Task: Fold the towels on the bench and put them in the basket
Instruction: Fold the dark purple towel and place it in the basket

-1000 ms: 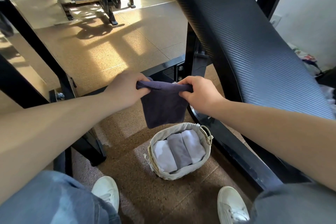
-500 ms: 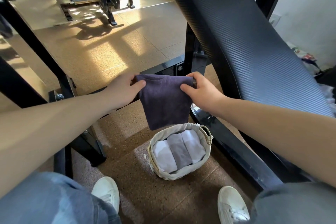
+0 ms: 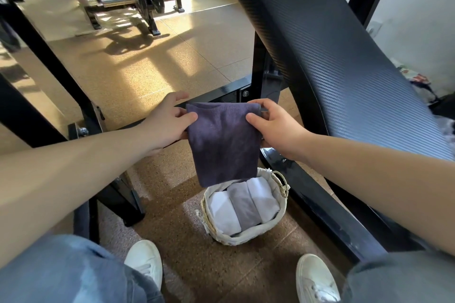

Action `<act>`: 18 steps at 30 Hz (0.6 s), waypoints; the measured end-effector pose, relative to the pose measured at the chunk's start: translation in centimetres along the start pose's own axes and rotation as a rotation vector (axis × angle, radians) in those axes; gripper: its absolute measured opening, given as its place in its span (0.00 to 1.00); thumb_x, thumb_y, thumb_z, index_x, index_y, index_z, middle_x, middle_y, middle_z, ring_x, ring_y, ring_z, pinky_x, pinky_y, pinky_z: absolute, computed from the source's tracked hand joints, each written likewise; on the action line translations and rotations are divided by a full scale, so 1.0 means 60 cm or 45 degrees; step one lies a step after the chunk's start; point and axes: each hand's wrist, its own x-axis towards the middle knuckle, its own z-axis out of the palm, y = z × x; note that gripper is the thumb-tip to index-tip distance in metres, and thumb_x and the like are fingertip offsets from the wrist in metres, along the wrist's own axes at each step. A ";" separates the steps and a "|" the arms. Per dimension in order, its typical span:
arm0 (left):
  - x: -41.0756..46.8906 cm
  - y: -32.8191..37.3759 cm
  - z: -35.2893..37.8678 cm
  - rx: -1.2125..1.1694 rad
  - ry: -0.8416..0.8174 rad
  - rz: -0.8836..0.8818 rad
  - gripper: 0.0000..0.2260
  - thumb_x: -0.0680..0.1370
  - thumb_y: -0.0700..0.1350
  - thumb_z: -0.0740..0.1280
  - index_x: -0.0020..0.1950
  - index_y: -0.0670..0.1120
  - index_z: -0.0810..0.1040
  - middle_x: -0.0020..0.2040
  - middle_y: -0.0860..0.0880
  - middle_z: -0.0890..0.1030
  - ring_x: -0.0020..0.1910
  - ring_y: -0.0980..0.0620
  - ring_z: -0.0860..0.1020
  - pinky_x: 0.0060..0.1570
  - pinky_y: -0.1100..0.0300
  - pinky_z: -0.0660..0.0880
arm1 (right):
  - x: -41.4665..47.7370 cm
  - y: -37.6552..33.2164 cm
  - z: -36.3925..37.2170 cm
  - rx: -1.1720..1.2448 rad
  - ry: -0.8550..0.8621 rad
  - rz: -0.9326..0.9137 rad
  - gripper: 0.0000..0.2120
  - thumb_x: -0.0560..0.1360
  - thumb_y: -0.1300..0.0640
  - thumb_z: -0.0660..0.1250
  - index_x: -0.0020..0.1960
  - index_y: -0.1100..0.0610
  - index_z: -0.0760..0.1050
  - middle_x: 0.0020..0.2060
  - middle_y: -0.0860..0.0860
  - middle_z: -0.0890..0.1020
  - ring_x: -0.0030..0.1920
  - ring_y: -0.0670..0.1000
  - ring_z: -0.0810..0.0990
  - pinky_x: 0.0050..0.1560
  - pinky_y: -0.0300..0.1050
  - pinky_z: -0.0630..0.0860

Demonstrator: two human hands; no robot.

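Observation:
A dark purple folded towel (image 3: 222, 142) hangs in the air in front of me, held by its two upper sides. My left hand (image 3: 167, 122) pinches its left edge with thumb and fingers, the index finger lifted. My right hand (image 3: 275, 125) grips its right edge. Right below the towel's lower edge stands a small woven basket (image 3: 277, 227) on the floor. Three folded towels lie in it side by side: white (image 3: 222, 211), grey (image 3: 242, 204), white (image 3: 262, 198).
The black padded bench (image 3: 344, 56) slopes up on the right, its black frame (image 3: 320, 206) running along the floor beside the basket. A black rack post (image 3: 46, 56) stands left. A barbell rack (image 3: 138, 0) is far back. My white shoes (image 3: 145, 261) flank the basket.
The towel was bunched tight between both fists. Now it hangs spread flat and wider, and both hands have shifted their hold to its side edges, slightly higher.

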 end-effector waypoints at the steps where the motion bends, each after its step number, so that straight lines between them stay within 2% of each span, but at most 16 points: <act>1: 0.000 0.001 0.000 -0.011 -0.006 -0.011 0.21 0.81 0.35 0.66 0.71 0.49 0.69 0.54 0.44 0.81 0.55 0.47 0.82 0.54 0.49 0.82 | 0.001 0.001 -0.001 0.003 0.011 -0.002 0.12 0.82 0.56 0.64 0.65 0.49 0.73 0.51 0.51 0.85 0.54 0.52 0.85 0.51 0.58 0.84; 3: -0.001 0.004 0.001 -0.020 -0.043 -0.033 0.14 0.79 0.32 0.66 0.61 0.45 0.76 0.53 0.43 0.82 0.55 0.45 0.82 0.57 0.50 0.80 | 0.003 0.002 -0.003 0.025 0.026 -0.003 0.11 0.82 0.57 0.65 0.63 0.49 0.74 0.51 0.52 0.85 0.55 0.53 0.85 0.52 0.59 0.84; 5: -0.001 0.004 0.002 -0.044 -0.102 -0.066 0.10 0.80 0.31 0.65 0.54 0.44 0.79 0.54 0.41 0.84 0.57 0.45 0.82 0.59 0.52 0.79 | 0.005 0.003 -0.004 0.042 0.031 -0.008 0.10 0.82 0.58 0.65 0.61 0.50 0.75 0.51 0.53 0.85 0.55 0.54 0.84 0.53 0.60 0.84; 10: 0.002 -0.001 0.001 -0.004 -0.099 -0.133 0.07 0.82 0.37 0.64 0.56 0.47 0.78 0.53 0.44 0.84 0.52 0.45 0.85 0.54 0.49 0.81 | 0.007 0.003 -0.004 0.064 -0.002 -0.032 0.09 0.81 0.59 0.66 0.58 0.47 0.77 0.51 0.52 0.84 0.55 0.55 0.84 0.51 0.59 0.84; 14: 0.006 -0.006 -0.001 0.018 -0.092 -0.105 0.08 0.81 0.35 0.66 0.56 0.46 0.79 0.53 0.42 0.84 0.53 0.44 0.84 0.52 0.52 0.81 | 0.009 0.003 -0.003 0.099 0.021 -0.068 0.12 0.79 0.65 0.67 0.56 0.50 0.78 0.50 0.55 0.84 0.52 0.53 0.84 0.49 0.53 0.84; 16: 0.007 -0.007 -0.003 0.025 -0.097 -0.100 0.08 0.80 0.34 0.66 0.56 0.45 0.79 0.54 0.41 0.84 0.54 0.44 0.84 0.54 0.51 0.81 | 0.009 0.002 -0.003 0.072 0.041 -0.083 0.15 0.77 0.69 0.68 0.54 0.49 0.78 0.49 0.54 0.84 0.49 0.52 0.83 0.45 0.46 0.82; 18: 0.005 -0.007 -0.004 0.034 -0.106 -0.090 0.08 0.80 0.34 0.66 0.54 0.45 0.80 0.53 0.42 0.85 0.53 0.45 0.84 0.54 0.52 0.81 | 0.009 0.002 -0.004 0.030 0.063 -0.092 0.17 0.75 0.70 0.69 0.53 0.48 0.78 0.48 0.52 0.84 0.48 0.50 0.83 0.45 0.44 0.80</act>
